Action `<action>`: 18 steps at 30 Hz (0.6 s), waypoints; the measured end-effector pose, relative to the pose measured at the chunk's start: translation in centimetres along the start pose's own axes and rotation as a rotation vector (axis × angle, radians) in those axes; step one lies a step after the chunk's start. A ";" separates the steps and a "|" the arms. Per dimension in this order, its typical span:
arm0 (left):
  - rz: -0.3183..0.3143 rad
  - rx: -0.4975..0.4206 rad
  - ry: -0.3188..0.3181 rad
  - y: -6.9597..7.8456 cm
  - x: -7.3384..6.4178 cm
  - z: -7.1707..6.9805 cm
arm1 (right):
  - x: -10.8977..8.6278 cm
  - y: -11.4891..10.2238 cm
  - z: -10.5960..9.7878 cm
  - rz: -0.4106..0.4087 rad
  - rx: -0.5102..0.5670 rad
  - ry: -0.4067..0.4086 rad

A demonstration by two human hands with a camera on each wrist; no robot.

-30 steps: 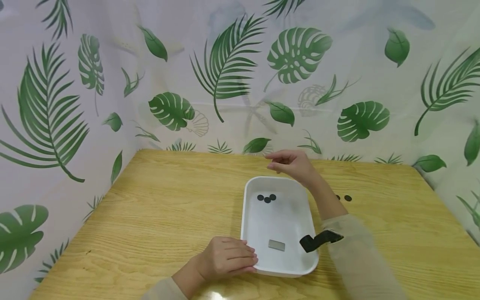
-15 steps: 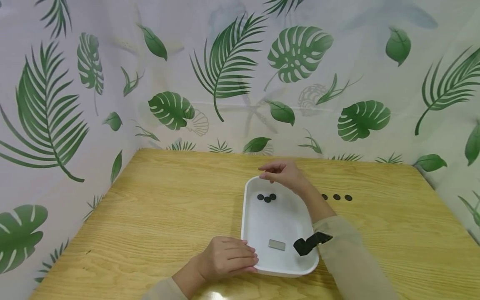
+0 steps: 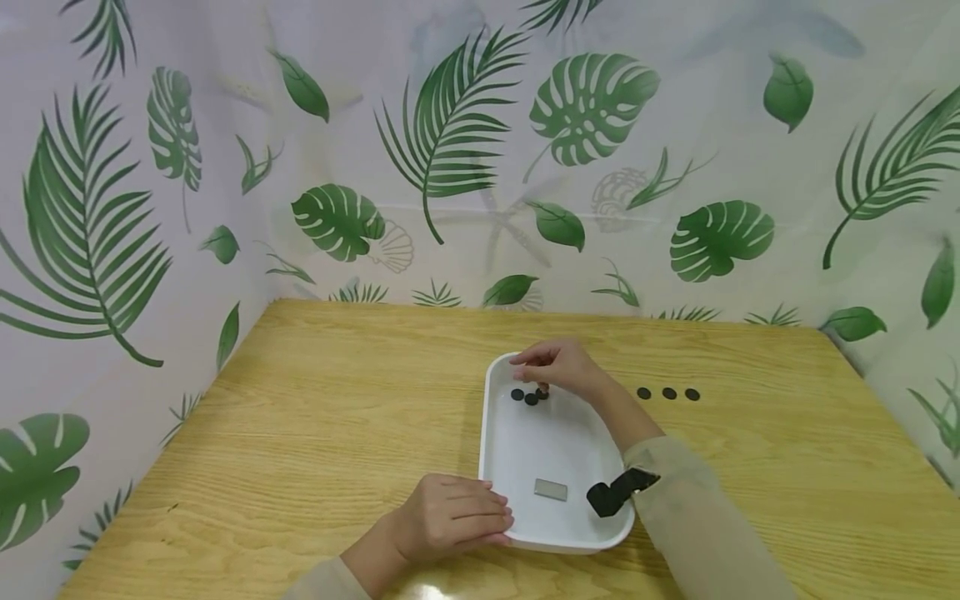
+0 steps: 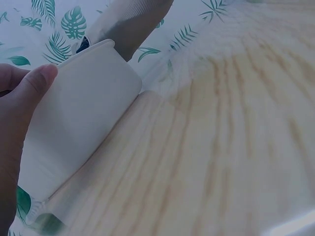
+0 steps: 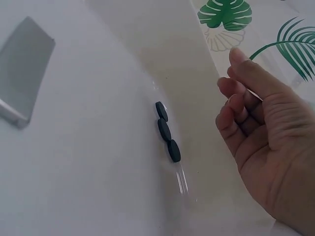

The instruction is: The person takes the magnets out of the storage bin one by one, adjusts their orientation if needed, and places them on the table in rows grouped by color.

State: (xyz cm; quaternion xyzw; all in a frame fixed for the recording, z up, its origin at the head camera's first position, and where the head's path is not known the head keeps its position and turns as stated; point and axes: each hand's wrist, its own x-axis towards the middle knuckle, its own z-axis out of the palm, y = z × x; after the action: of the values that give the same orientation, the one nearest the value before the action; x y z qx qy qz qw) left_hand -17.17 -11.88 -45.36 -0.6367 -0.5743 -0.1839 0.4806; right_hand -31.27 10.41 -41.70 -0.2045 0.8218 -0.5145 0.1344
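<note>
Head view showed your left hand (image 3: 453, 512) gripping the tray (image 3: 483, 417) by its near-left corner and your right hand (image 3: 564, 367), loosely curled, apparently empty, above three black discs (image 3: 531, 399) near the far rim. Coming straight down likely suited such bunched pieces. Your right forearm (image 3: 630, 417) crossed the right rim; room lay toward the silver block (image 3: 551, 489).

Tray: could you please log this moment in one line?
left hand: on tray; right hand: over tray; tray discs: three; table discs: three; grey block: inside

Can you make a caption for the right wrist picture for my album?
Three black discs and a silver block lie in a white tray near a right hand.
</note>
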 end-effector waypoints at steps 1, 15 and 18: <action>-0.001 -0.001 -0.002 0.0 -0.1 0.0 | 0.0 0.0 0.0 0.013 -0.005 -0.015; -0.004 0.003 -0.011 0.1 -0.2 0.0 | 0.3 0.6 -0.1 0.160 -0.176 -0.090; -0.001 0.008 -0.009 0.1 -0.2 0.0 | 0.4 0.9 -0.1 0.210 -0.229 -0.094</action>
State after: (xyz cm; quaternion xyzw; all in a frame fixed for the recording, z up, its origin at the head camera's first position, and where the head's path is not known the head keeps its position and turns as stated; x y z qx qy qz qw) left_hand -17.14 -11.93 -45.55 -0.6354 -0.5774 -0.1787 0.4805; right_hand -31.83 10.60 -42.45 -0.1555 0.8847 -0.3905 0.2017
